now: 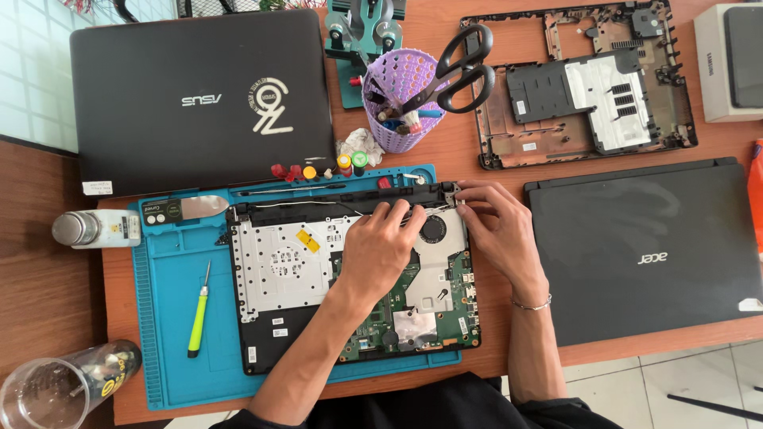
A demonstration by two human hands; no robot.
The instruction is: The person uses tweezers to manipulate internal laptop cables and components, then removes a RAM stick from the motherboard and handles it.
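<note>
The opened laptop [350, 278] lies bottom-up on the blue mat [171, 318] in the middle of the bench [63, 262], its long axis running left to right in front of us, hinge edge away from us. We have both hands up at that far edge. Our left hand [381, 246] rests over the board, fingers [401, 213] curled and pressed together on the black strip just left of the round fan [433, 230]; whether they pinch anything there, we cannot tell. Our right hand [497, 230] sits at the far right corner, fingers [469, 193] bunched on the small metal hinge piece [450, 191], thumb and forefinger closed on it as far as we can see. So the hinge corner lies right under the right fingertips, and the right hand is the nearer one to it; the left is just beside, towards the middle. Off to the left on the mat lies a green-handled screwdriver [198, 314], well apart from both hands. A purple cup [397, 103] with scissors [461, 67] stands beyond the mat.
</note>
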